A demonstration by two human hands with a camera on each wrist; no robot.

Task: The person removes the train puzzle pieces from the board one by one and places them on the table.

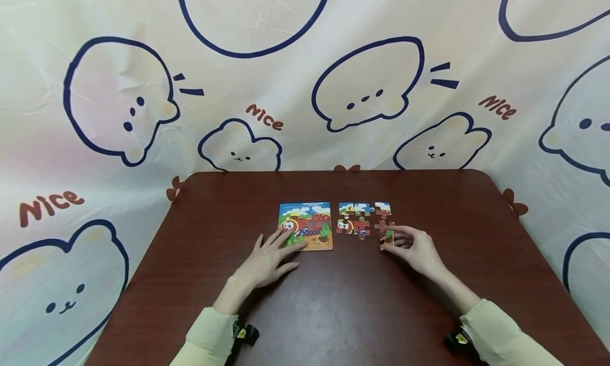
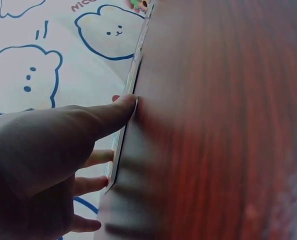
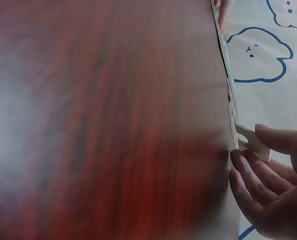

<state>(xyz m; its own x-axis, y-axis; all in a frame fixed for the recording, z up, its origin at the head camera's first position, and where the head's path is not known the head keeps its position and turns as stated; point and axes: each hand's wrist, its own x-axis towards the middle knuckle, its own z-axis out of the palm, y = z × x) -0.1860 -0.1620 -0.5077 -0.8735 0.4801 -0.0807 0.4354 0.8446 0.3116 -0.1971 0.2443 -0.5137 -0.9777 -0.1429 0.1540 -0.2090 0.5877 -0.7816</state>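
My left hand [image 1: 267, 260] rests its fingertips on the lower left of a colourful picture board [image 1: 314, 210], fingers spread and fairly straight. In the left wrist view its thumb lies at the edge of the thin board [image 2: 119, 145]. My right hand [image 1: 418, 251] pinches a jigsaw puzzle piece [image 1: 386, 239] between thumb and fingers. The right wrist view shows that puzzle piece [image 3: 256, 147] tilted up off the table. Beside the board lie joined sky pieces [image 1: 355, 209], a separate sky piece [image 1: 383, 208] and joined red pieces with a cartoon face [image 1: 352, 227].
Everything lies on a dark brown wooden table [image 1: 314, 302]. A pale cloth printed with cartoon bears [image 1: 295, 90] hangs behind the table and along its sides. Dark wrist devices show at both sleeves [image 1: 209, 334].
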